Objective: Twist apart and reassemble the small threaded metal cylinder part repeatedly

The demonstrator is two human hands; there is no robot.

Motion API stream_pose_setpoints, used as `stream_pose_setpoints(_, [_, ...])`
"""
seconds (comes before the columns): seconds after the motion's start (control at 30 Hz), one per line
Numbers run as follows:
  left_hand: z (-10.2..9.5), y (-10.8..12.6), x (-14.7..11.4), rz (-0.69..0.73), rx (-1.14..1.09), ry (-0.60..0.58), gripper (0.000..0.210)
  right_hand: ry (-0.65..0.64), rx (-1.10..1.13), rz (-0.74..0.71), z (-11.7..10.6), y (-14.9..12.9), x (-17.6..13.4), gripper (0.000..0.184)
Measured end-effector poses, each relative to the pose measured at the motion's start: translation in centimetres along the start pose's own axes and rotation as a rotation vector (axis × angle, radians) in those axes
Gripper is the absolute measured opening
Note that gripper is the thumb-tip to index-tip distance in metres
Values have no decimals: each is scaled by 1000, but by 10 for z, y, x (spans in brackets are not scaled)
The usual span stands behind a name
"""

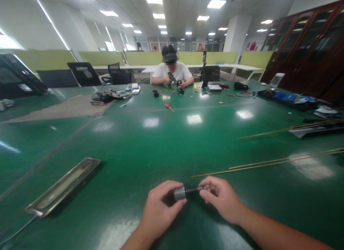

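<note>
My left hand [163,207] grips a short grey metal cylinder [180,193] between thumb and fingers, just above the green tabletop. Out of its right end runs a thin dark shaft [192,190] that looks ridged. At the shaft's far tip, the thumb and fingers of my right hand [221,198] are pinched together on it. The cylinder lies about level, pointing from one hand to the other. My left fingers hide its back end, and the exact kind of part cannot be told.
A framed metal panel [64,189] with a cable lies at left. Thin brass-coloured rods [258,166] stretch in from the right, near my right hand. Across the green table [150,146], a person [172,70] works with a tool; an orange screwdriver [168,107] lies before them.
</note>
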State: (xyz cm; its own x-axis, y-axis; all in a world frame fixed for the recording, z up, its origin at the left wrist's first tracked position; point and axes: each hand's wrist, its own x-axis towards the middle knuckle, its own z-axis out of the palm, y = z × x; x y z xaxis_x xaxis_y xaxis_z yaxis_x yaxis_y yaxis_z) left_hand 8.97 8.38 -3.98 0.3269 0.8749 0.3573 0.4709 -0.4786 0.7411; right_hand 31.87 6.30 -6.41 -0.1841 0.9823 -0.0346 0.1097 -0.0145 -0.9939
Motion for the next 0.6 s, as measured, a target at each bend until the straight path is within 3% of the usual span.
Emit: stream_pose_setpoints(0.6, [0, -5, 1, -15, 0, -5, 29, 18, 45, 17, 0, 1, 0, 23])
